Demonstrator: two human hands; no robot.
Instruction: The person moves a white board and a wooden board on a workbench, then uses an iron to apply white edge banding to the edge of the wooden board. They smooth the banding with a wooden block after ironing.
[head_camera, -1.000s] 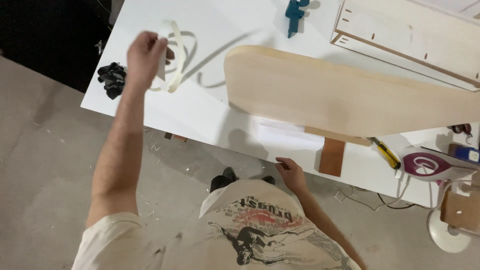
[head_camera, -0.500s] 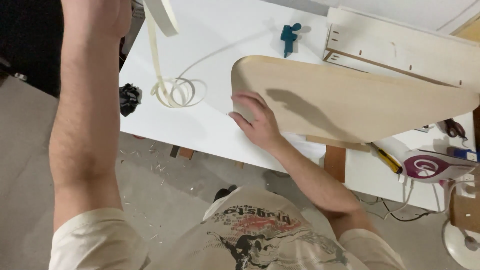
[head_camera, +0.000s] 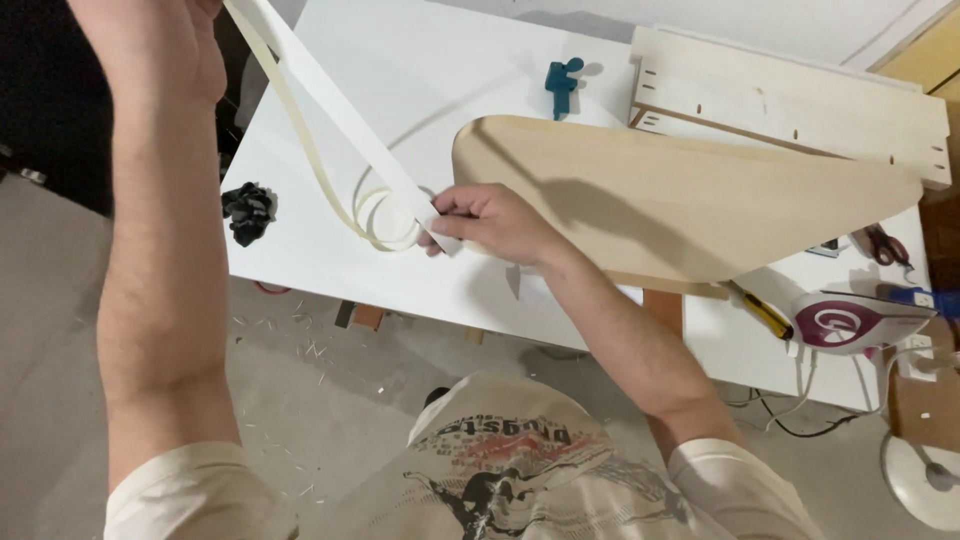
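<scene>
Tape, a white edging strip (head_camera: 340, 120), runs taut from the raised left hand (head_camera: 165, 45), whose grip is cut off by the frame's top, to the right hand (head_camera: 490, 220) pinching its end beside the curved wooden board (head_camera: 680, 205) on the table (head_camera: 440, 70).

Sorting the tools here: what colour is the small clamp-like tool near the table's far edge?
Teal blue, seen clearly in the head view on the white table.

One head view looks steeply down from above the person's chest, facing the white worktop (head_camera: 330, 270) just ahead, fairly near.
</scene>
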